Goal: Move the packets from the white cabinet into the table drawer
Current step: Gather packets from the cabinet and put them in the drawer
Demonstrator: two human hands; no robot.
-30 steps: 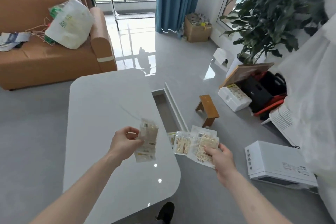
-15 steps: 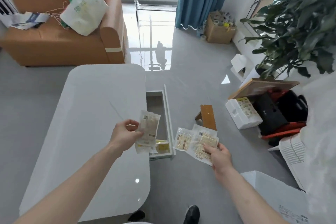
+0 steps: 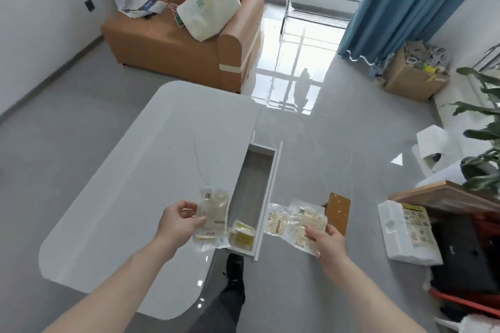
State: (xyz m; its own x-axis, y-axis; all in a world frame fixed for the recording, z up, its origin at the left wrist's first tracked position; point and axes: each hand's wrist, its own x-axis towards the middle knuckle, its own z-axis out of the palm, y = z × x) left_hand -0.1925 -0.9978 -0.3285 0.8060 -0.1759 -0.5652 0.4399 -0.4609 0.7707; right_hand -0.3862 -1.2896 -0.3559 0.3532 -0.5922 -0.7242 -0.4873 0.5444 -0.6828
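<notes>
My left hand [image 3: 180,220] holds one clear packet [image 3: 212,215] between thumb and curled fingers; the grip is closed on the packet's left edge. This packet hangs over the near right margin of the white worktop [image 3: 151,170], just beside the open table drawer [image 3: 266,197].

My right hand [image 3: 328,242] grips a fanned bundle of packets [image 3: 295,222], thumb on top, fingers curled beneath. The bundle sits over the grey floor [image 3: 338,143], just to the right of the drawer's front panel and in front of a small wooden stool [image 3: 338,211].

The drawer is pulled out from the worktop's right side. Its far section shows bare grey base. Its near end contains a yellow-labelled packet [image 3: 243,235], lying between my two hands.

Beyond the worktop stands an orange sofa [image 3: 167,43] carrying a white bag [image 3: 209,12]. A foam box [image 3: 405,235] lies on the floor at right.
</notes>
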